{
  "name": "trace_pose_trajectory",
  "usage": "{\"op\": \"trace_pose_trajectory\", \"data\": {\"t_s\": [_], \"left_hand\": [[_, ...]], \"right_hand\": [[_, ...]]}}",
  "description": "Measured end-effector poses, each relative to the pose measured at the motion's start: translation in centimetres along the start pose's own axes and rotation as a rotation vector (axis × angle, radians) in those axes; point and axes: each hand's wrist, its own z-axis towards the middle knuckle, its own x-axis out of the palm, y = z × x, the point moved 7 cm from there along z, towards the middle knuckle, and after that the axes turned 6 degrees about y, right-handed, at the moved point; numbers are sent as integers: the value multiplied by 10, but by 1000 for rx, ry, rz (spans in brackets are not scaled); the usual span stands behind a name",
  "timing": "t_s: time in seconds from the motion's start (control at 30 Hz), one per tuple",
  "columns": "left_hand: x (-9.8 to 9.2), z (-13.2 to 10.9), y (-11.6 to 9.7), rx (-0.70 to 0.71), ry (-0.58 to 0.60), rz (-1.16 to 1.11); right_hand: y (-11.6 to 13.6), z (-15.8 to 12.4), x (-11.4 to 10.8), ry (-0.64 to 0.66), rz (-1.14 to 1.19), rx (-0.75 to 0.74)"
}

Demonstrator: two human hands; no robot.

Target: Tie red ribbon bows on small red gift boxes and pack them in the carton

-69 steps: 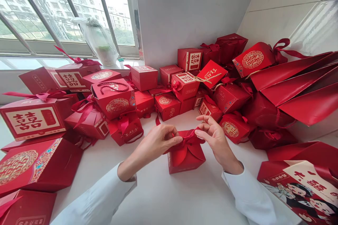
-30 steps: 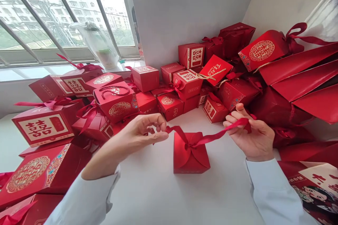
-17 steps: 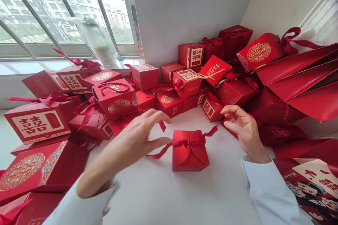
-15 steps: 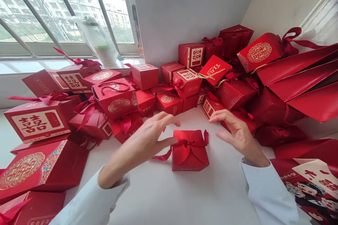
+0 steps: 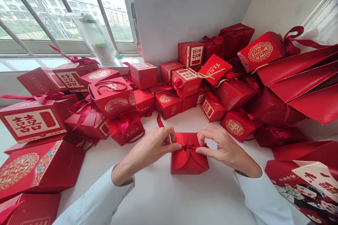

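Note:
A small red gift box (image 5: pixel 189 166) with overlapping petal flaps sits upright on the white tabletop in front of me. Across its top runs a dark red ribbon (image 5: pixel 189 146), knotted at the middle. My left hand (image 5: pixel 161 141) pinches the ribbon just left of the knot, thumb and fingers together. On the other side, my right hand (image 5: pixel 218 145) has its thumb and forefinger closed on the ribbon to the right of the knot. One loose ribbon tail rises behind my left fingers. The fingers hide parts of the bow.
Red gift boxes lie heaped in an arc around the work spot, among them a patterned box (image 5: pixel 116 100) with a rope handle. Large red bags (image 5: pixel 303 72) lean at the right. A plastic-wrapped cup (image 5: pixel 97 42) stands on the windowsill. White tabletop (image 5: pixel 169 200) shows nearest me.
Both hands have come inward and down from beside the box. Their fingers, apart before, are now closed on the ribbon. The left ribbon tail now points upward behind my left hand.

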Motion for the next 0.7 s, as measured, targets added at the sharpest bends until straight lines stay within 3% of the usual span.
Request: {"op": "trace_pose_trajectory", "data": {"t_s": [0.2,0.37,0.6,0.7], "left_hand": [[2,4,2,22,161,-15],[-3,7,10,-24,213,-156],[-16,-3,-3,51,99,-235],[-17,-4,-5,46,55,-206]], "right_hand": [[-10,-2,3,13,298,95],[-20,-3,10,25,571,162],[-22,-4,-2,-182,630,147],[-23,-2,-4,-183,610,134]]}}
